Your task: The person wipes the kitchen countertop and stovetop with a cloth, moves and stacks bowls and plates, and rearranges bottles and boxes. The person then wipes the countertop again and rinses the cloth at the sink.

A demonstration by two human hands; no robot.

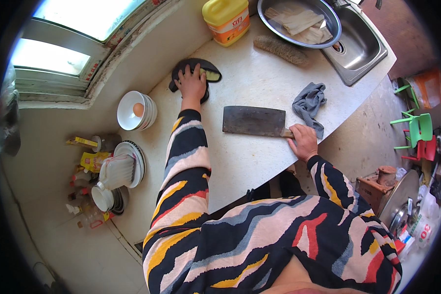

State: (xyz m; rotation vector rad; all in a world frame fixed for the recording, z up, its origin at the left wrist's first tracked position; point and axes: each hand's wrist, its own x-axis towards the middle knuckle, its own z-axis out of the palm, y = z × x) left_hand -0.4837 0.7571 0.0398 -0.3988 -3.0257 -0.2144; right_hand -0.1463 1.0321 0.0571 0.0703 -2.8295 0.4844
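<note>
My left hand is stretched out to the back of the white countertop, its fingers spread on top of a dark cloth item with a yellow-green part; whether it grips the item is not clear. My right hand is closed around the wooden handle of a cleaver near the counter's front edge. The cleaver's broad dark blade lies flat, pointing left. Just beyond my right hand is a crumpled grey cloth.
Stacked white bowls, the top one holding an egg, stand left. Plates and bottles are nearer. At the back are a yellow detergent jug, a loofah, a metal basin of soaking pale pieces and a steel sink.
</note>
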